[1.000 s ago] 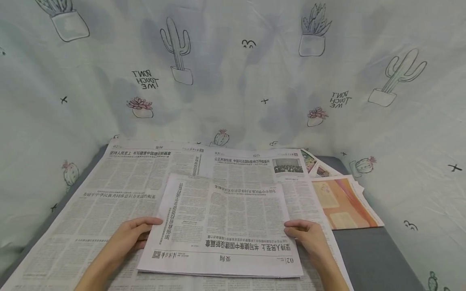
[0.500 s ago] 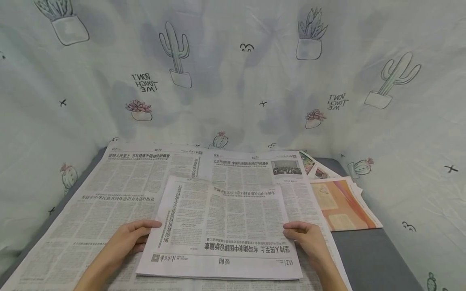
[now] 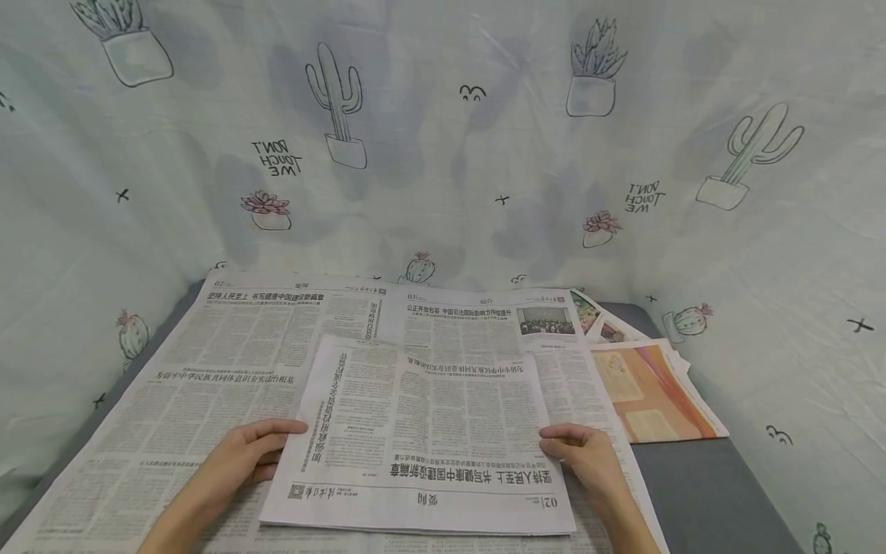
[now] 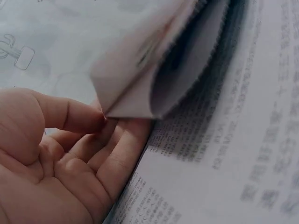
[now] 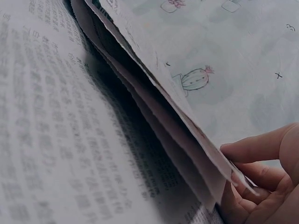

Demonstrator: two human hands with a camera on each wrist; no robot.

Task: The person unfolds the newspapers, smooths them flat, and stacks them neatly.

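Observation:
A folded newspaper point(image 3: 429, 423), its print upside down in the head view, lies over a larger spread-out newspaper point(image 3: 201, 408). My left hand point(image 3: 252, 450) pinches its left edge between thumb and fingers. On the opposite edge, my right hand point(image 3: 584, 454) holds the paper in the same way. The left wrist view has the thumb on top of the folded layers point(image 4: 124, 95) and the fingers beneath. Several loose sheet edges point(image 5: 187, 144) fan apart beside the right fingers in the right wrist view. The inner pages are mostly hidden.
An orange-covered booklet point(image 3: 654, 388) and other printed sheets point(image 3: 612, 323) lie at the right, partly under the spread newspaper. The grey tabletop point(image 3: 713, 492) shows at the right side. A pale cloth with cactus drawings point(image 3: 443, 154) hangs behind and at both sides.
The whole head view has shifted slightly. Both hands keep their hold on the folded newspaper, which stays where it was.

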